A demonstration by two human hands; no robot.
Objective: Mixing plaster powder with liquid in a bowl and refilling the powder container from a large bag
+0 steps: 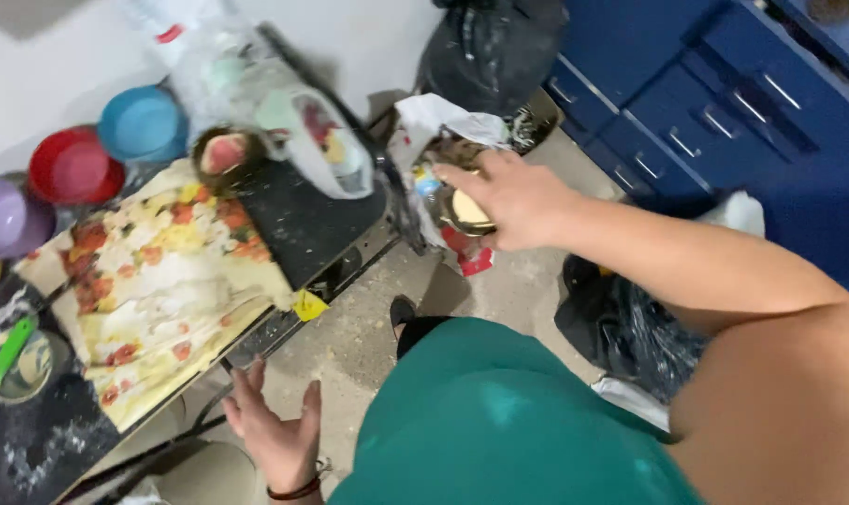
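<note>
Item: round gold-coloured lid or disc (pixel 465 211), flat, pale yellow face. Location: at the right end of the dark table (pixel 298 224), inside a crumpled bundle of white and printed wrappers (pixel 434 159), directly under the right hand (pixel 518 198).

Right hand: arm extended forward from the lower right, palm down, fingers curled over the top of the disc and wrappers, grasping them; thumb side hidden.

Left hand (pixel 276 432): low, below the table edge, palm open, fingers spread, holding nothing; dark bracelet at the wrist.

Nearby on the table: floral-patterned cloth (pixel 158 281); small dark bowl (pixel 223 154) with pinkish contents; clear plastic bag (pixel 275 112), blurred.

Left edge: blue bowl (pixel 142 123), red bowl (pixel 73 168), purple bowl (pixel 8 217).

Surroundings: black rubbish bag (pixel 490 47) beyond the table; blue drawer cabinet (pixel 724 122) at right; second black bag (pixel 621 327) on the floor.
</note>
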